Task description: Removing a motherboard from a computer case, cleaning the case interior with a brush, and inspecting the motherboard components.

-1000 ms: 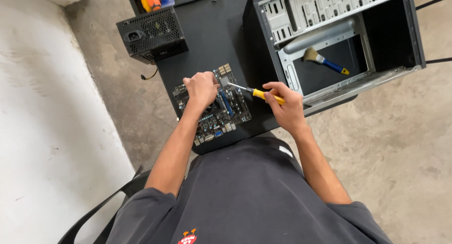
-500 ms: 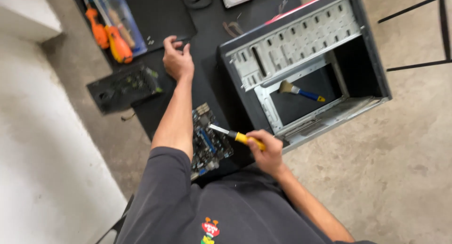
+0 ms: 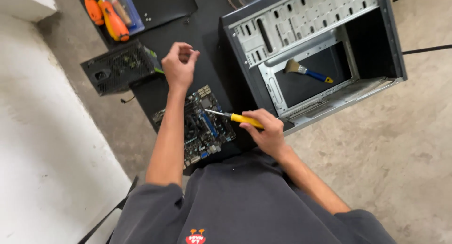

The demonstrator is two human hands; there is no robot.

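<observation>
Item: motherboard (image 3: 200, 126), flat on black table (image 3: 207, 69), under and between both hands. R hand (image 3: 266, 131) clamped on yellow-handled screwdriver (image 3: 233, 117), tip over board. L hand (image 3: 178, 65) raised beyond board, fingertips pinched together; whether a screw is held cannot be told. Board seen out of open PC case (image 3: 310, 51), just past R hand; paintbrush (image 3: 308, 70) inside. PSU (image 3: 120, 67) beside L hand.

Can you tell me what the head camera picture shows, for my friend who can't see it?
Seen from above, a person's right hand holds a yellow-handled screwdriver over a motherboard on a black table, while the left hand is raised above the table with fingers curled. Beside it lies an open computer case with a paintbrush inside.
</observation>
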